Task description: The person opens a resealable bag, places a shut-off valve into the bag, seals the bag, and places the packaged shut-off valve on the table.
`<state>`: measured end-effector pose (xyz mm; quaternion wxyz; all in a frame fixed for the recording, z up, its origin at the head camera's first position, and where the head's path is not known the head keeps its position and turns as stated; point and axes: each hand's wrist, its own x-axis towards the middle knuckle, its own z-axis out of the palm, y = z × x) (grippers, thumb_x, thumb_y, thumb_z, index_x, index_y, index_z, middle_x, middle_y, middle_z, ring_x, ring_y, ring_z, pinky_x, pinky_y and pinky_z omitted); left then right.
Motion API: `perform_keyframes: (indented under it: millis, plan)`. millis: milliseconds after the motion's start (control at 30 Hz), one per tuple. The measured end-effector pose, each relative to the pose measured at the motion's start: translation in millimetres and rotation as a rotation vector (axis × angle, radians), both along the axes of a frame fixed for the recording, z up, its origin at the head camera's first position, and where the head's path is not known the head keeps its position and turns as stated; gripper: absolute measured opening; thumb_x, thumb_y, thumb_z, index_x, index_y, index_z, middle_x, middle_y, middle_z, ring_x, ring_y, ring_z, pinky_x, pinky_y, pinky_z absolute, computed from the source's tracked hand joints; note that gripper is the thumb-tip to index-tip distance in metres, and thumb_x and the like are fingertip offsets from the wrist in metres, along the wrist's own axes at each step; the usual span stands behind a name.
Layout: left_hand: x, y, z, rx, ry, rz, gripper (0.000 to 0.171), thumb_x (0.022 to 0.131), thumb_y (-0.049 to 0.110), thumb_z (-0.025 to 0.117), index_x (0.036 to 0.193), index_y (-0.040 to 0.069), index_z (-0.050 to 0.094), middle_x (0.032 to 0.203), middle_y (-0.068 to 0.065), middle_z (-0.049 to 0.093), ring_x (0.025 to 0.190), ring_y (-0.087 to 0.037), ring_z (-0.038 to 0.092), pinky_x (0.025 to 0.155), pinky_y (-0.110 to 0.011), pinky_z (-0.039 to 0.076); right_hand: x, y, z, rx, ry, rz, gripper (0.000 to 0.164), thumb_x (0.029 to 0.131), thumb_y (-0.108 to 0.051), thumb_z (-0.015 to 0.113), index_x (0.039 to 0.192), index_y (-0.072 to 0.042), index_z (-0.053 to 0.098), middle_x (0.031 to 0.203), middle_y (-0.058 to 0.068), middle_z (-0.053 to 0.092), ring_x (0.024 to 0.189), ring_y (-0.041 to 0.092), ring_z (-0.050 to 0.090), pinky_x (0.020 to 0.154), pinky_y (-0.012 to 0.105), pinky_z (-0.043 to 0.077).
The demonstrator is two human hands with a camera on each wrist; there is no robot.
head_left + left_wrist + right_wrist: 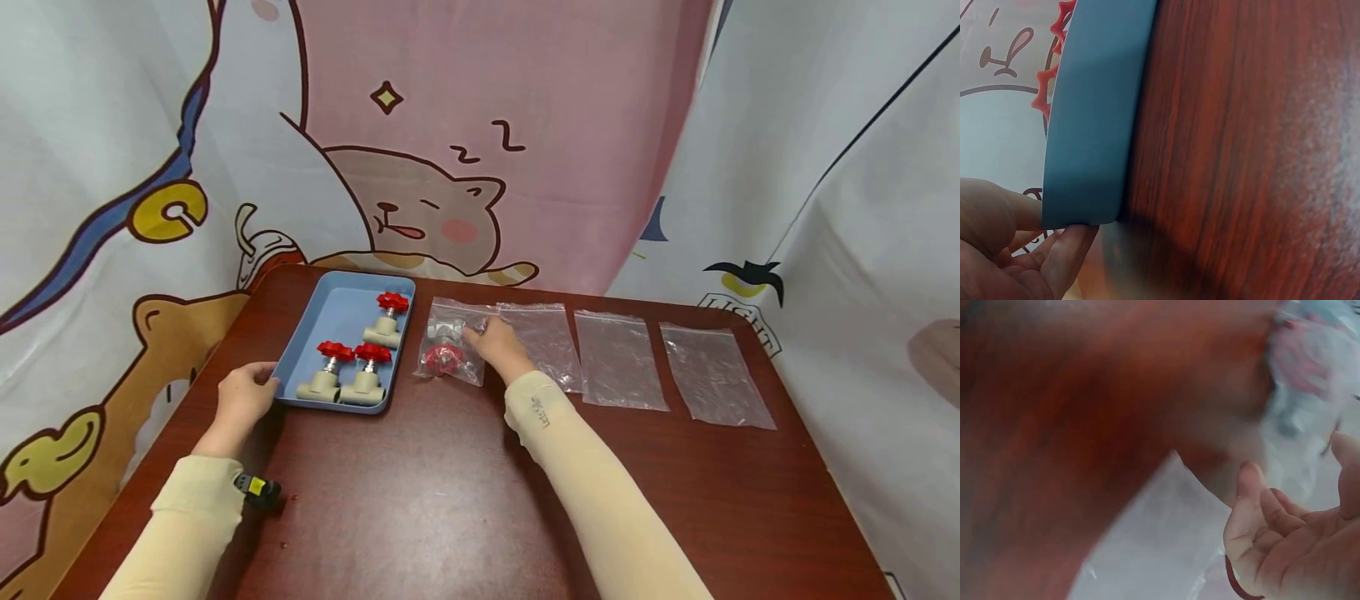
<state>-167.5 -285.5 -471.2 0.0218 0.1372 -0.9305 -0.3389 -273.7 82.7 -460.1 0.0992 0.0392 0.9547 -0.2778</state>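
A blue tray [330, 406] lies at the left of the table, bearing three beige stop valves [322, 385] with red handwheels. My left hand [244, 402] pinches its near left corner, thumb and fingers at the wall in the left wrist view. Right of the tray, a clear zip bag [474, 367] contains another stop valve [444, 358], its red handwheel toward me. My right hand [498, 346] is at this bag's right side, thumb near the valve. The right wrist view is blurred; there the fingers are spread loosely beside the bag [1297, 425], without a visible grip.
Three flat clear zip bags, one near my right hand [543, 342], one beside it [618, 362] and one farther right [716, 375], lie in a row on the brown table [420, 517]. A printed curtain [585, 125] hangs behind the table.
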Motion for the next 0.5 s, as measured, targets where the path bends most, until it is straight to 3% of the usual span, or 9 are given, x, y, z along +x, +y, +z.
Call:
perform_keyframes:
  millis: [100, 233, 367, 500]
  plan:
    - [-0.6, 1, 0.5, 0.007, -0.008, 0.001, 0.034, 0.093, 0.009, 0.05, 0.121, -0.009, 0.056, 0.118, -0.033, 0.057, 0.106, -0.044, 0.051, 0.089, -0.054, 0.043, -3.0, 18, 10.8, -0.033, -0.002, 0.034, 0.056, 0.093, -0.049, 0.05, 0.125, -0.002, 0.053, 0.124, 0.019, 0.059, 0.115, 0.035, 0.055, 0.096, 0.046, 0.044]
    - [-1.0, 1, 1.1, 0.005, -0.004, -0.004, 0.034, 0.092, 0.009, 0.051, 0.121, -0.009, 0.057, 0.117, -0.032, 0.057, 0.106, -0.044, 0.051, 0.089, -0.054, 0.043, -5.8, 57, 20.7, 0.058, 0.023, 0.04, 0.049, 0.091, -0.035, 0.052, 0.127, -0.001, 0.051, 0.128, 0.02, 0.055, 0.118, 0.037, 0.052, 0.097, 0.048, 0.043]
    - [-0.7, 1, 0.4, -0.009, 0.009, -0.014, 0.034, 0.092, 0.009, 0.051, 0.12, -0.009, 0.058, 0.116, -0.032, 0.059, 0.106, -0.044, 0.052, 0.088, -0.054, 0.043, -3.0, 97, 19.8, 0.198, 0.017, 0.016, 0.055, 0.088, -0.029, 0.055, 0.132, 0.003, 0.046, 0.141, 0.026, 0.04, 0.125, 0.045, 0.042, 0.098, 0.056, 0.04]
    - [0.2, -1, -0.5, -0.015, 0.01, -0.013, 0.033, 0.092, 0.009, 0.052, 0.119, -0.009, 0.058, 0.115, -0.032, 0.059, 0.105, -0.044, 0.052, 0.086, -0.053, 0.043, 2.9, 123, 11.6, 0.263, -0.001, 0.013, 0.054, 0.089, -0.027, 0.055, 0.129, 0.009, 0.047, 0.137, 0.031, 0.039, 0.121, 0.049, 0.042, 0.094, 0.059, 0.041]
